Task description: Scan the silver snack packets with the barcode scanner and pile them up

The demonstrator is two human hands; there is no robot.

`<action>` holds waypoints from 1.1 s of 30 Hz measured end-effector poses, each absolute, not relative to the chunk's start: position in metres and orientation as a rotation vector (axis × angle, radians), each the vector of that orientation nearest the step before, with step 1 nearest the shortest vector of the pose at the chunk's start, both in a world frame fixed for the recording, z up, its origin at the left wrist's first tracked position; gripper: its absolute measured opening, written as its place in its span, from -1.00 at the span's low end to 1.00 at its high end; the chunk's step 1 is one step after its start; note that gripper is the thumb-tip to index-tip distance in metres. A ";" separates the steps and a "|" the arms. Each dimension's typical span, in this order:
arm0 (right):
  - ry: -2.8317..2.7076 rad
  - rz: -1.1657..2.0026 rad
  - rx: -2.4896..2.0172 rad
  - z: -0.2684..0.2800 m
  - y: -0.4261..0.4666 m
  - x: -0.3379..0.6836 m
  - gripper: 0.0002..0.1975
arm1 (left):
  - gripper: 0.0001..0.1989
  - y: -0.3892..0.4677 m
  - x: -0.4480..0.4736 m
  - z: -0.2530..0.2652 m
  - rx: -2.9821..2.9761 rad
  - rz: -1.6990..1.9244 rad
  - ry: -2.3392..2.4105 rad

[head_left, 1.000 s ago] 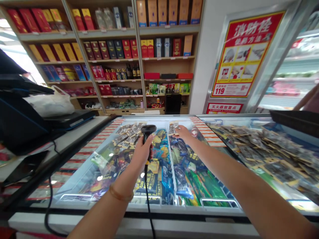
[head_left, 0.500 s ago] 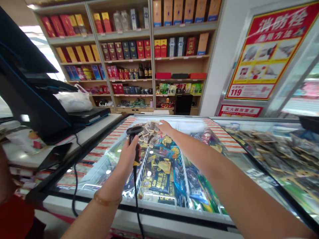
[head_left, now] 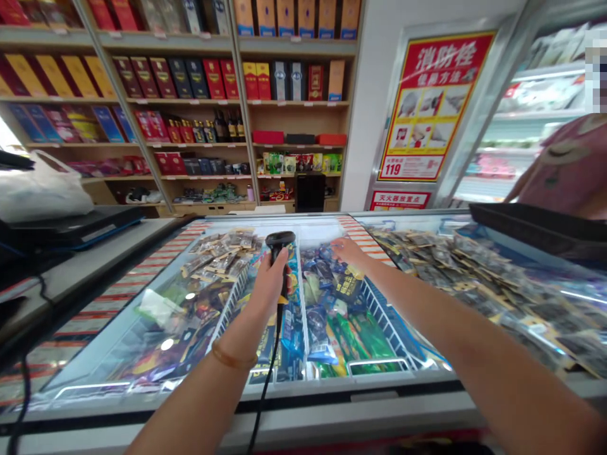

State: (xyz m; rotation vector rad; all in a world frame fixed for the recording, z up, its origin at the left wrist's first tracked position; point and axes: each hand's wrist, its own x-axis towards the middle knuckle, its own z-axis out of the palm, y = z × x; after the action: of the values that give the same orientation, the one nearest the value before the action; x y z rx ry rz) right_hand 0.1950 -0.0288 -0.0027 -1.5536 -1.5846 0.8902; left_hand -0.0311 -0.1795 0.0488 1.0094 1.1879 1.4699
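My left hand [head_left: 271,278] is wrapped round the handle of a black barcode scanner [head_left: 281,239], its cable hanging toward me. The scanner is held upright over the glass-topped chest freezer [head_left: 327,222]. Farther right, my right hand [head_left: 348,250] reaches over the freezer with its fingers apart, and I see nothing held in them. Below it are dark blue and purple wrapped packs [head_left: 322,268] and a black pack with gold print [head_left: 348,284]. Whether the fingers touch any pack, I cannot tell. Small brown-edged packets [head_left: 222,253] lie heaped to the left of the scanner.
White wire dividers [head_left: 303,316] separate the packs inside the freezer. More brown-edged packets [head_left: 450,265] are piled at right, near a black tray [head_left: 535,227]. A person in a pink top [head_left: 564,167] stands beyond. A white plastic bag [head_left: 45,186] rests on the left counter.
The view has turned right. My right hand has moved from the heaped brown-edged packets to the packs farther right. The scanner, still in my left hand, has also shifted right.
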 end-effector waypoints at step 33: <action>-1.360 -0.106 -2.296 0.036 -0.016 0.399 -0.47 | -0.46 -0.178 0.010 -0.001 1.228 1.237 1.162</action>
State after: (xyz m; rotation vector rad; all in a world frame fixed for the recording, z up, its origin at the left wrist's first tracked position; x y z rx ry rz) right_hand 0.3995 -0.0163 0.0364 -2.2964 -1.3605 -0.1059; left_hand 0.0105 -0.1779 -0.0012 1.2279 1.1617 1.2371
